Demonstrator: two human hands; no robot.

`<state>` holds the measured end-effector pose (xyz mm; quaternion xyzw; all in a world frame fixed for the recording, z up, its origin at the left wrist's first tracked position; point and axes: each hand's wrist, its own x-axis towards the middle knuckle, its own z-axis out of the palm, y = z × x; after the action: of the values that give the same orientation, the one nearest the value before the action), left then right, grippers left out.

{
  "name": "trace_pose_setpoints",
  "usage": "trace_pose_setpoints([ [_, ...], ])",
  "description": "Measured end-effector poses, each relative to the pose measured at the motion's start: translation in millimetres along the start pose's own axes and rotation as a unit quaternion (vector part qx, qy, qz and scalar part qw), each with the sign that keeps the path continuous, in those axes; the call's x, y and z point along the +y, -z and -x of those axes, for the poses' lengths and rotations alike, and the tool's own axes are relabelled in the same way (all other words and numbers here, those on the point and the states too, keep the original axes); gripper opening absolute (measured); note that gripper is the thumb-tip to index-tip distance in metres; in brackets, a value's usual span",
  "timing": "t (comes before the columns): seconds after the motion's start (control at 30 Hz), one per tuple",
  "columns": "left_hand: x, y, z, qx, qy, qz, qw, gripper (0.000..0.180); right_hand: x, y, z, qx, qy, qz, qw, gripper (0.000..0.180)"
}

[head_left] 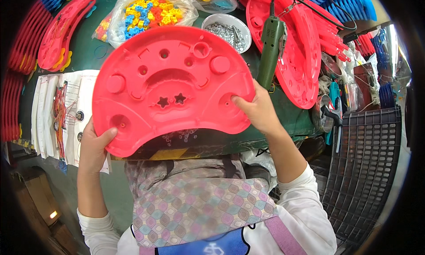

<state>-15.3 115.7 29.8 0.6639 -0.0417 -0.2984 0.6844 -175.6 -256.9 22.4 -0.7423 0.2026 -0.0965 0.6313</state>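
Clear bag of small coloured pieces (148, 13) at 12 o'clock; white paper sheets (66, 115) at 9 o'clock. Centre: red half-round plastic panel (170, 89), held up over the green table (95, 53). Left hand (94, 149) clasps its lower-left rim, thumb on top; right hand (259, 112) clasps its right edge.

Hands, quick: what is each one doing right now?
Left hand: closed on the lower left edge of the red plastic tray.
Right hand: closed on the tray's right edge, thumb on top.
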Motion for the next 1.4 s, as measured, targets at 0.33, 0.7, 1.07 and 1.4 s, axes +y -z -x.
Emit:
trace_pose_setpoints([
  [0.33, -15, -12, -19, 0.099, -0.092, -0.387, 0.912, 0.041, 21, -8, 2, 0.03, -0.011, 0.105, 0.994, 0.046],
  [0.7, -20, -16, -9, 0.136, -0.138, -0.459, 0.867, 0.046, 28, -5, -4, 0.025, 0.009, 0.153, 0.988, 0.047],
  [1.07, -21, -19, -1, 0.12, -0.095, -0.387, 0.909, 0.046, 27, -7, -5, 0.009, 0.025, 0.086, 0.996, 0.042],
  [1.4, -21, -22, 1, 0.172, -0.108, -0.361, 0.91, 0.045, 25, -12, -6, -0.005, 0.014, 0.094, 0.995, 0.042],
])
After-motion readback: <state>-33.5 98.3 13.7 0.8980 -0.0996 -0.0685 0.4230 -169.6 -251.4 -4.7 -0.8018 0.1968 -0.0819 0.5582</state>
